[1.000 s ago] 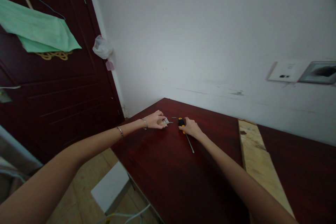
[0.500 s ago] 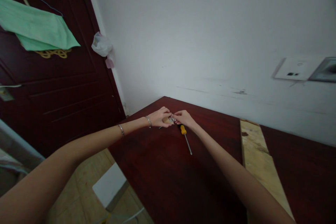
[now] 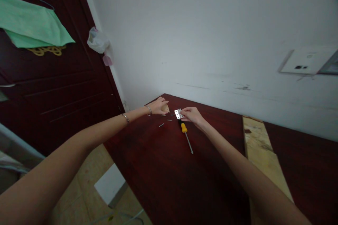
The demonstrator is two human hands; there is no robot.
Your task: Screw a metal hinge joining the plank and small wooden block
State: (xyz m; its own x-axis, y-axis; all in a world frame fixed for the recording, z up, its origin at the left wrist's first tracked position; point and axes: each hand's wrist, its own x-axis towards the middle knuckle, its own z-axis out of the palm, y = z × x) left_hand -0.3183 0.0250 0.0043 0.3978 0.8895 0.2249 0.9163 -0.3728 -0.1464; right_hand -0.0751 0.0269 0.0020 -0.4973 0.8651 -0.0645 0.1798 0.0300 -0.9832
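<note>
My right hand (image 3: 192,115) pinches a shiny metal hinge (image 3: 177,114) with screw holes, held up just above the table. Further left, my left hand (image 3: 158,106), with bracelets on the arm, is closed round a small pale wooden block (image 3: 166,108) near the table's far corner. Several screws lie loose between and below the hands, one screw (image 3: 161,125) nearest me and another screw (image 3: 169,120) beside it. A screwdriver (image 3: 184,128) with a yellow and black handle lies under the hinge, its shaft pointing towards me.
A long wooden board (image 3: 260,147) lies on the dark red table (image 3: 163,161) at the right. Behind stands a white wall with a socket (image 3: 299,62). A white box (image 3: 110,184) is below the table's left edge. A green cloth (image 3: 34,21) hangs at the door.
My hands have moved apart. The hinge has come away from the block with my right hand, while my left hand has shifted away from me with the block, leaving the screws in view.
</note>
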